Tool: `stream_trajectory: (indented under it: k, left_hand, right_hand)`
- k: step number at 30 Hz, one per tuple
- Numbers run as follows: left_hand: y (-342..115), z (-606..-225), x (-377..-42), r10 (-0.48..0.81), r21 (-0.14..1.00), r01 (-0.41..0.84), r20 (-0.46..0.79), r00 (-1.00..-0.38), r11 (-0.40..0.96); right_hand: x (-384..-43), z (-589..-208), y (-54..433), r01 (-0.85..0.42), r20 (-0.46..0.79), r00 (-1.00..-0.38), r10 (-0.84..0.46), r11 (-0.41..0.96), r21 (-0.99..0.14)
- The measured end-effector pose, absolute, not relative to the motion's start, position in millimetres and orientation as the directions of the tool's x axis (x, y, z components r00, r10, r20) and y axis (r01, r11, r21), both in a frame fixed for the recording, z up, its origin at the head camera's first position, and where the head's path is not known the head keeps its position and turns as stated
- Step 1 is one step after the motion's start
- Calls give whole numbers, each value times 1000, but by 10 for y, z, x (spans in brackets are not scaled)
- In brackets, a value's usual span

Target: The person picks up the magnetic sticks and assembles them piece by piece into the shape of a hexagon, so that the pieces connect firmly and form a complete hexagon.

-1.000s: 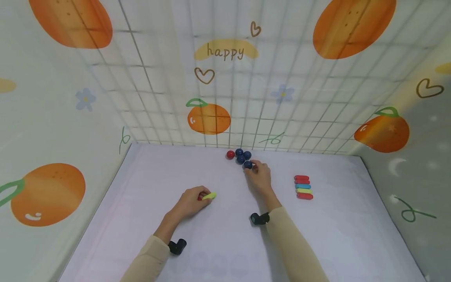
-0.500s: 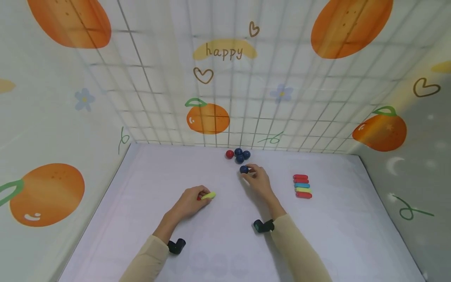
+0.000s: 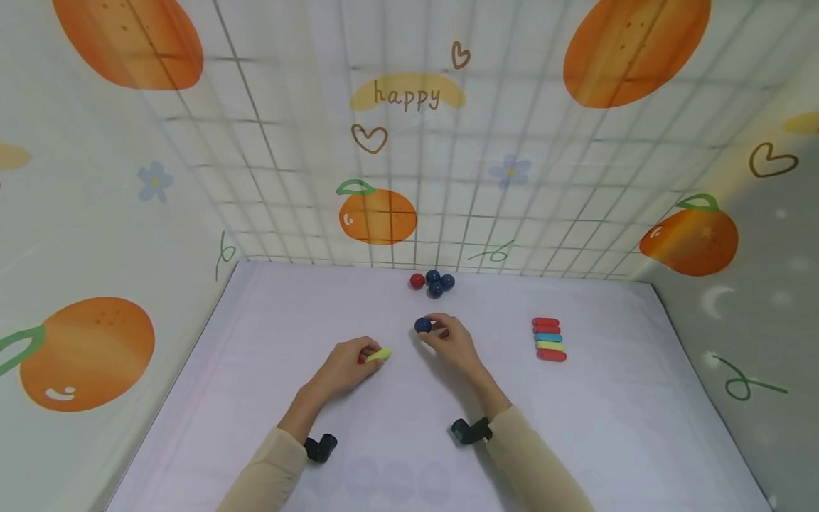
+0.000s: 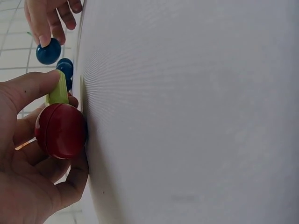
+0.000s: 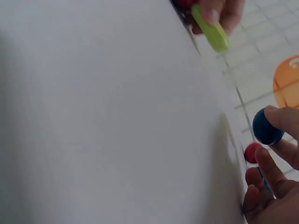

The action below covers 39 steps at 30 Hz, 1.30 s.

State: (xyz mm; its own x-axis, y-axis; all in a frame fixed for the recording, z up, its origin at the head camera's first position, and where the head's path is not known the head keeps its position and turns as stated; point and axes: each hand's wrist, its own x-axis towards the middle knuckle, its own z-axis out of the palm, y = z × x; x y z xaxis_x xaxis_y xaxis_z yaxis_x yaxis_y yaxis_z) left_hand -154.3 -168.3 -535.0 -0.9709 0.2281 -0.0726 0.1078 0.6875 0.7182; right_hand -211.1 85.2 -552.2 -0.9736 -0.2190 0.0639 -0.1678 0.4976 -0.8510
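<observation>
My left hand (image 3: pixel 346 364) pinches a yellow-green stick (image 3: pixel 380 355) between thumb and finger. A glossy red ball (image 4: pixel 62 131) meets the stick's near end, in front of the curled fingers in the left wrist view; the head view shows only a sliver of it. To the right, my right hand (image 3: pixel 456 347) holds a dark blue ball (image 3: pixel 423 325) between thumb and fingertips, raised off the tabletop in the right wrist view. A gap separates the blue ball from the stick's free end.
At the back of the white table (image 3: pixel 307 306) sit a loose red ball (image 3: pixel 417 281) and several dark blue balls (image 3: pixel 436 289). On the right lies a row of coloured sticks (image 3: pixel 549 338), red, blue and yellow. Patterned curtains (image 3: pixel 384 156) stand behind and at both sides.
My right hand has drawn the dark blue ball away from the cluster, leftward and nearer to the left hand. The left hand, stick and red ball have stayed put.
</observation>
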Motion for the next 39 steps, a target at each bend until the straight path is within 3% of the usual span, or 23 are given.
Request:
stream_trajectory:
  k: [16,28,39]
  left_hand:
    - [-1680,-5359,-1567,220,726,114,-52,-974,678]
    - [-1669,-5377,-1579,214,743,108,-49,-976,660]
    - [-1633,-5303,-1616,274,722,152,-54,-960,675]
  right_hand:
    - [-1919,-5544,573,-246,104,-942,-320,443,-862]
    - [-1866,-5554,478,-264,90,-931,-354,481,-836]
    - [-1836,-5590,439,-265,90,-927,-363,470,-842]
